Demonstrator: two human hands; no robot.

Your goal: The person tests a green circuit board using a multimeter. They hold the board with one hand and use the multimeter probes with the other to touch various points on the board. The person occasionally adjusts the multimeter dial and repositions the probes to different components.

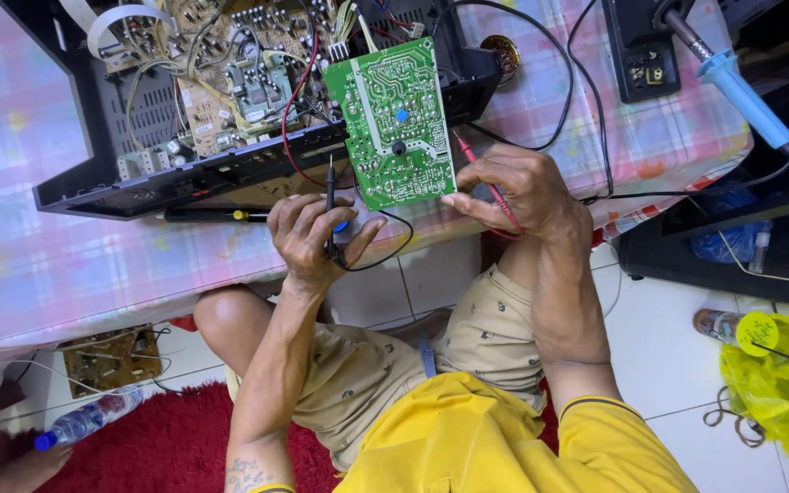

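A green circuit board (397, 123) stands tilted up from an opened black electronics chassis (184, 173) on a low table with a pink checked cloth (38, 246). My left hand (314, 236) grips a thin black test probe (330, 187), tip pointing up at the board's lower left edge. My right hand (520, 190) steadies the board's lower right corner with the thumb and holds a red test probe (484, 181) whose tip touches the board's right edge. Black leads run from both probes.
A blue-handled soldering iron (743, 95) rests in a black stand (646, 55) at the far right. A black screwdriver (207, 215) lies beside the chassis. On the floor are a water bottle (84, 420), a loose brown circuit board (111, 358), a red rug (175, 447) and a yellow plastic bag (778, 383).
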